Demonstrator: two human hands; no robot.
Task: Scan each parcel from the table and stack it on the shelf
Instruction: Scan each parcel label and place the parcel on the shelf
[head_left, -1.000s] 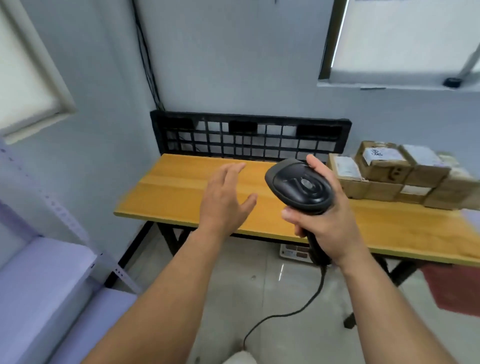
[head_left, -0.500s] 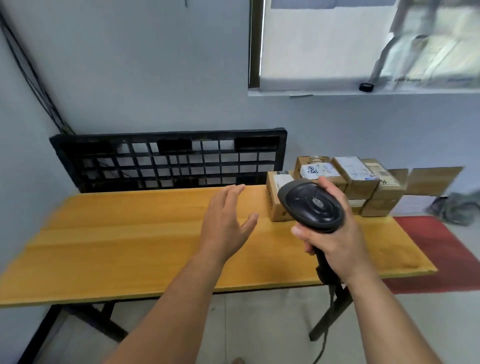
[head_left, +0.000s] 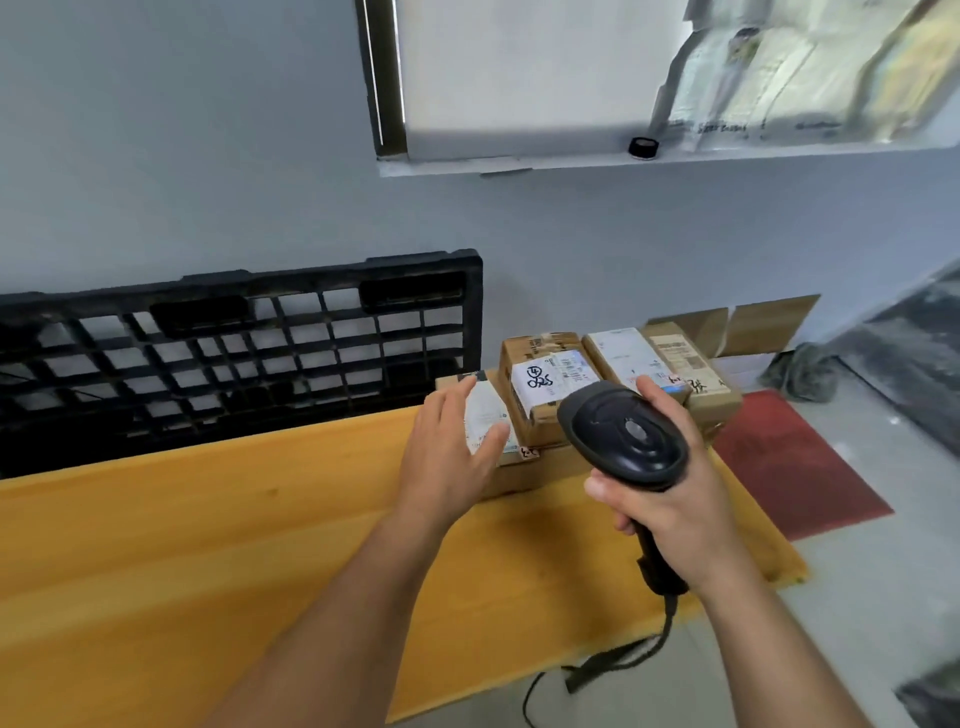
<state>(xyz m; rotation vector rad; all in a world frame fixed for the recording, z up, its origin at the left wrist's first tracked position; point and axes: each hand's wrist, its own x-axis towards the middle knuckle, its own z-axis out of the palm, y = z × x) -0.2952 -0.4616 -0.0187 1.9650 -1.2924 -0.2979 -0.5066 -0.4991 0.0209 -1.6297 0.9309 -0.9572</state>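
Left grip (head_left: 451, 460) released, fingers straight at near parcel (head_left: 487, 415); parcels sit at bench (head_left: 208, 545) right end. Right grip (head_left: 672, 512) grasping scanner (head_left: 623, 434). Risk: one-handed pull topples neighbours off edge; cable (head_left: 597, 670) may snag.

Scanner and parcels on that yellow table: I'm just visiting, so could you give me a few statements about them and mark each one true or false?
1. The right hand grips a black scanner. True.
2. The left hand holds a parcel lifted clear of the table. False: its fingers are extended over the leftmost parcel, which lies on the table.
3. The parcels are grouped at the table's right end, by the wall. True.
4. The floor mat beside the table is blue. False: it is red.
5. The scanner is cordless. False: a dark cable hangs from its handle.
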